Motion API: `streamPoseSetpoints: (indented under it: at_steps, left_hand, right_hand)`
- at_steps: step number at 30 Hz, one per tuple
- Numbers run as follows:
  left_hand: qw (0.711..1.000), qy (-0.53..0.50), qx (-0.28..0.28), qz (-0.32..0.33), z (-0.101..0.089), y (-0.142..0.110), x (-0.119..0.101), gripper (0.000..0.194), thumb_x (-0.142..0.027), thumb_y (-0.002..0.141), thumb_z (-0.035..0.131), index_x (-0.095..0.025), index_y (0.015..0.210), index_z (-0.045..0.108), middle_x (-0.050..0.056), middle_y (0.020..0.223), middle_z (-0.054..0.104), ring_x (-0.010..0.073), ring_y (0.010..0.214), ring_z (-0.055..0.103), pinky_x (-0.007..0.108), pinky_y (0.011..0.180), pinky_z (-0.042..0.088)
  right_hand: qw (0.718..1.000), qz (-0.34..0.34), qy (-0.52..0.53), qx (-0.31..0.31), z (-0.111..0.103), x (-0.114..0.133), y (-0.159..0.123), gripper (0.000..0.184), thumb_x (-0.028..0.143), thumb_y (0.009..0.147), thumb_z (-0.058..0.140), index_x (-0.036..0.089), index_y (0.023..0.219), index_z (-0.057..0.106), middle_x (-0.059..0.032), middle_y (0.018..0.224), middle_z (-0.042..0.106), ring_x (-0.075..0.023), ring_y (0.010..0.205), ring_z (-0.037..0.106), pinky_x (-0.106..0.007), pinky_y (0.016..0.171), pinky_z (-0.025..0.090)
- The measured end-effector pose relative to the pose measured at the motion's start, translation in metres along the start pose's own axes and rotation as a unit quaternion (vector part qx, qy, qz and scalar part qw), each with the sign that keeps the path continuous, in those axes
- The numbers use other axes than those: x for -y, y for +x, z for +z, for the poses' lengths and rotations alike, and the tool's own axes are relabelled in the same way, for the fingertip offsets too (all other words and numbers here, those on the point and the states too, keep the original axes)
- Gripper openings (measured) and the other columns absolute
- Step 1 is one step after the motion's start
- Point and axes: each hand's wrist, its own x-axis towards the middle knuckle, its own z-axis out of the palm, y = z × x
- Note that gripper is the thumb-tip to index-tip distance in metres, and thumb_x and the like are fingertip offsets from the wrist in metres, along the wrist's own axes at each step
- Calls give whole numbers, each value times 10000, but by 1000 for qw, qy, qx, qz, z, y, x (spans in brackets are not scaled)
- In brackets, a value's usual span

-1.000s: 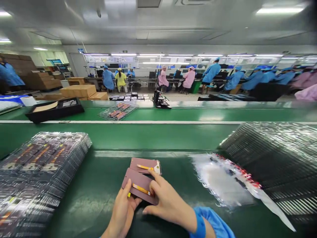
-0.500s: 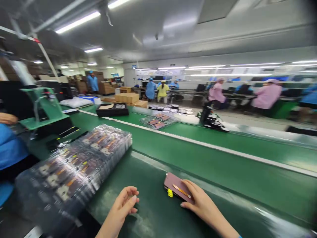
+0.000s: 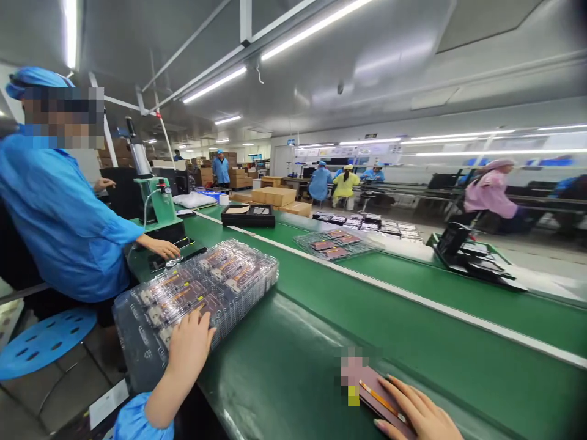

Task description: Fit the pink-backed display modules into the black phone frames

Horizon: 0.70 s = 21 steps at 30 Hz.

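My left hand (image 3: 190, 345) reaches onto the near end of a stack of clear plastic trays (image 3: 202, 293) holding pinkish-brown parts; its fingers lie spread on the top tray. My right hand (image 3: 419, 415) rests flat, fingers extended, on a small pile of pink phone back covers (image 3: 369, 386) with an orange strip, lying on the green bench surface (image 3: 293, 366) at the bottom of the view.
A co-worker in a blue coat (image 3: 59, 214) stands at the left, one hand by a green press machine (image 3: 156, 205). A blue stool (image 3: 43, 342) is below. On the conveyor lie a clear tray (image 3: 337, 241), a black tray (image 3: 247, 215) and a black holder (image 3: 472, 256). Other workers sit far back.
My view has swung left. My left hand let go of the pink covers and moved left onto the tray stack. My right hand stays on the covers.
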Motion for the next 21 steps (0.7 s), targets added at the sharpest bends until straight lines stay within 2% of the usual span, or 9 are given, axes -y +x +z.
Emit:
streamPoseSetpoints:
  at_steps: [3, 7, 12, 14, 16, 19, 21]
  left_hand:
    - [1000, 7, -15, 13, 2, 5, 8, 316, -240, 963, 466, -148, 1189, 666, 131, 1093, 696, 305, 999, 645, 408, 800, 492]
    - [994, 68, -72, 50, -12, 21, 22, 358, -292, 996, 385, -130, 1157, 660, 122, 997, 700, 303, 946, 646, 404, 773, 464]
    - [957, 185, -197, 101, -48, 53, 33, 433, -291, 1019, 247, -111, 970, 638, 108, 832, 623, 298, 803, 596, 371, 684, 405]
    - [941, 209, -234, 129, -65, 68, 39, 427, -223, 1010, 224, -124, 909, 627, 85, 805, 600, 271, 781, 576, 332, 654, 375]
    - [929, 226, -265, 126, -81, 80, 45, 406, -121, 980, 224, -129, 901, 622, 61, 784, 579, 241, 762, 553, 293, 622, 332]
    - [917, 241, -305, 84, -102, 83, 51, 389, -79, 960, 247, -138, 890, 625, 49, 749, 532, 225, 746, 504, 281, 604, 287]
    - [916, 179, -349, 81, -109, 73, 49, 374, -122, 965, 283, -160, 871, 644, 43, 716, 494, 230, 717, 461, 300, 590, 270]
  right_hand:
    - [999, 24, -35, -34, -10, 7, 3, 534, 586, 835, 593, 258, 1251, 662, -117, 1303, 654, -364, 1126, 650, -516, 855, 577]
    - [992, 69, -27, -100, -27, 19, 8, 490, 543, 896, 562, 250, 1287, 598, -124, 1312, 633, -343, 1163, 617, -514, 928, 519]
    - [979, 109, -6, -173, -35, 21, 9, 432, 523, 928, 543, 227, 1240, 580, -136, 1274, 625, -325, 1133, 612, -499, 927, 502]
    - [973, 124, 1, -194, -33, 19, 8, 428, 533, 931, 534, 224, 1223, 587, -140, 1255, 630, -328, 1116, 615, -501, 916, 502]
    - [969, 138, 19, -205, -32, 17, 8, 431, 548, 927, 533, 220, 1195, 610, -143, 1240, 640, -335, 1106, 617, -514, 912, 496]
    - [956, 178, 90, -216, -33, 19, 10, 467, 600, 887, 559, 215, 1130, 664, -145, 1226, 657, -356, 1115, 610, -554, 942, 467]
    - [930, 234, 170, -227, -35, 22, 14, 546, 682, 815, 594, 211, 1068, 704, -150, 1206, 674, -376, 1129, 602, -586, 993, 425]
